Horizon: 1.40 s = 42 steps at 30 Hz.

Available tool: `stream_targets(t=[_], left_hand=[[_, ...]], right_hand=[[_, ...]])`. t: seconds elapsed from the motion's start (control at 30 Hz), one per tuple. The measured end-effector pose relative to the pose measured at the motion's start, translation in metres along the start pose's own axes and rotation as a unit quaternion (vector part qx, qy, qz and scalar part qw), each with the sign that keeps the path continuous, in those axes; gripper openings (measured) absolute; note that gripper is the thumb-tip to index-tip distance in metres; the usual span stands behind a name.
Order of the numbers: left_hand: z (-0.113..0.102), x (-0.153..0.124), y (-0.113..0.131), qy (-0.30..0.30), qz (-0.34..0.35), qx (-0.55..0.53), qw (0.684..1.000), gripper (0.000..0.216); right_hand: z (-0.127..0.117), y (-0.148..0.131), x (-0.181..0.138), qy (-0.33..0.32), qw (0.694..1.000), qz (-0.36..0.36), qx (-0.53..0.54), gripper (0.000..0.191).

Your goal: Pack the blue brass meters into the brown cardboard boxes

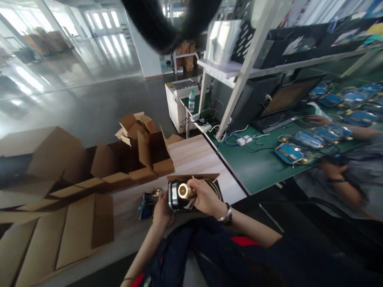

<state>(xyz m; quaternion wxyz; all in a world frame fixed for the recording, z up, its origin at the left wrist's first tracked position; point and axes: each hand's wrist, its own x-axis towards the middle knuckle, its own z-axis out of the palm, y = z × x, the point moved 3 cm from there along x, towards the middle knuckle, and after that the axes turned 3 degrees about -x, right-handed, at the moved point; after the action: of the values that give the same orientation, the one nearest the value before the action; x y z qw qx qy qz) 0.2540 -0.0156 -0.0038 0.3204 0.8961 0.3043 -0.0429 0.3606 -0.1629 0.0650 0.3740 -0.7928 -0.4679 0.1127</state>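
Note:
In front of me is a dark, boxy device with a round brass pipe fitting [183,191], its open end facing up at me. My right hand [206,196] is closed around the brass part, and thin cables loop beside it. At the device's left side, my left hand [163,209] is closed against its edge; its fingertips are partly hidden. Just left of that hand, a second device [146,206] with blue and brass parts lies on the pale wooden tabletop [191,153]. Behind the held device rises the flap of a cardboard box [194,176].
Open cardboard boxes [103,159] line the left, with closed cartons [77,227] nearer me. On the right, a green bench [251,167] carries blue-faced devices [289,153], a keyboard [275,121] and cables. A co-worker's hand [332,169] is beside it. A bottle [191,101] stands behind.

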Motion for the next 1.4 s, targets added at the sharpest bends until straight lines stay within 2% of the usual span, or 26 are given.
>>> stream_targets(t=[0.07, 0.17, 0.27, 0.37, 0.43, 0.53, 0.6, 0.63, 0.73, 0.8, 0.83, 0.9, 0.97, 1.0, 1.03, 1.07, 1.13, 1.17, 1.2, 1.23, 1.3, 1.37, 1.4], left_hand=[[0.003, -0.007, -0.008, 0.000, -0.005, 0.004, 1.000, 0.042], [0.008, -0.013, -0.015, 0.012, 0.007, 0.027, 1.000, 0.044], [0.015, -0.016, -0.020, 0.015, 0.030, 0.034, 0.999, 0.045], [0.021, -0.020, -0.025, 0.024, 0.050, 0.032, 0.998, 0.044], [0.023, -0.022, -0.029, 0.035, 0.061, 0.024, 0.997, 0.042], [0.020, -0.023, -0.032, 0.046, 0.075, -0.020, 0.996, 0.040], [0.012, -0.021, -0.033, 0.064, 0.083, -0.074, 0.992, 0.040], [0.006, -0.019, -0.032, 0.078, 0.089, -0.101, 0.988, 0.040], [-0.009, -0.008, -0.027, 0.107, 0.130, -0.141, 0.975, 0.037], [-0.012, 0.003, -0.022, 0.117, 0.161, -0.124, 0.972, 0.034], [-0.011, 0.008, -0.019, 0.127, 0.172, -0.109, 0.971, 0.032], [-0.003, 0.016, -0.012, 0.161, 0.181, -0.081, 0.967, 0.031], [0.011, 0.020, -0.006, 0.180, 0.183, -0.065, 0.964, 0.034], [0.021, 0.021, -0.003, 0.173, 0.185, -0.059, 0.966, 0.037], [0.032, 0.022, -0.001, 0.154, 0.191, -0.055, 0.968, 0.040], [0.042, 0.022, 0.000, 0.126, 0.202, -0.053, 0.970, 0.041], [0.061, 0.024, -0.002, 0.078, 0.222, -0.059, 0.970, 0.040], [0.067, 0.026, -0.006, 0.072, 0.222, -0.069, 0.970, 0.039], [0.070, 0.028, -0.011, 0.084, 0.213, -0.082, 0.970, 0.037], [0.072, 0.031, -0.017, 0.115, 0.193, -0.094, 0.970, 0.034], [0.070, 0.034, -0.032, 0.214, 0.128, -0.115, 0.962, 0.032], [0.067, 0.035, -0.047, 0.302, 0.065, -0.149, 0.940, 0.042], [0.067, 0.035, -0.053, 0.319, 0.051, -0.175, 0.930, 0.044]], right_hand=[[0.031, 0.008, 0.005, -0.063, 0.984, -0.031, -0.162, 0.029], [0.073, 0.023, 0.013, -0.171, 0.945, -0.039, -0.277, 0.033], [0.104, 0.034, 0.020, -0.256, 0.920, -0.027, -0.297, 0.034], [0.109, 0.034, 0.019, -0.292, 0.925, -0.051, -0.237, 0.047], [0.093, 0.036, 0.016, -0.249, 0.948, -0.034, -0.194, 0.051], [0.062, 0.055, 0.007, -0.162, 0.961, 0.087, -0.204, 0.033], [0.056, 0.072, 0.002, -0.168, 0.950, 0.151, -0.215, 0.028], [0.059, 0.078, 0.000, -0.184, 0.947, 0.160, -0.208, 0.025], [0.068, 0.089, -0.001, -0.206, 0.951, 0.157, -0.170, 0.023], [0.059, 0.091, -0.004, -0.184, 0.958, 0.156, -0.152, 0.028], [0.047, 0.092, -0.008, -0.146, 0.968, 0.156, -0.134, 0.031], [0.012, 0.099, -0.018, -0.003, 0.983, 0.167, -0.073, 0.035], [-0.023, 0.115, -0.034, 0.158, 0.967, 0.197, 0.008, 0.031], [-0.031, 0.126, -0.042, 0.197, 0.953, 0.222, 0.052, 0.029], [-0.032, 0.137, -0.047, 0.193, 0.943, 0.254, 0.095, 0.034], [-0.025, 0.146, -0.049, 0.157, 0.935, 0.286, 0.139, 0.045], [0.005, 0.159, -0.049, 0.047, 0.920, 0.324, 0.217, 0.071], [0.022, 0.162, -0.048, 0.013, 0.915, 0.326, 0.239, 0.078], [0.038, 0.163, -0.045, 0.005, 0.916, 0.318, 0.245, 0.081], [0.052, 0.164, -0.042, 0.022, 0.922, 0.303, 0.239, 0.083], [0.068, 0.164, -0.039, 0.090, 0.934, 0.272, 0.214, 0.079], [0.073, 0.166, -0.040, 0.149, 0.936, 0.254, 0.191, 0.066], [0.074, 0.167, -0.041, 0.170, 0.937, 0.246, 0.183, 0.058]])
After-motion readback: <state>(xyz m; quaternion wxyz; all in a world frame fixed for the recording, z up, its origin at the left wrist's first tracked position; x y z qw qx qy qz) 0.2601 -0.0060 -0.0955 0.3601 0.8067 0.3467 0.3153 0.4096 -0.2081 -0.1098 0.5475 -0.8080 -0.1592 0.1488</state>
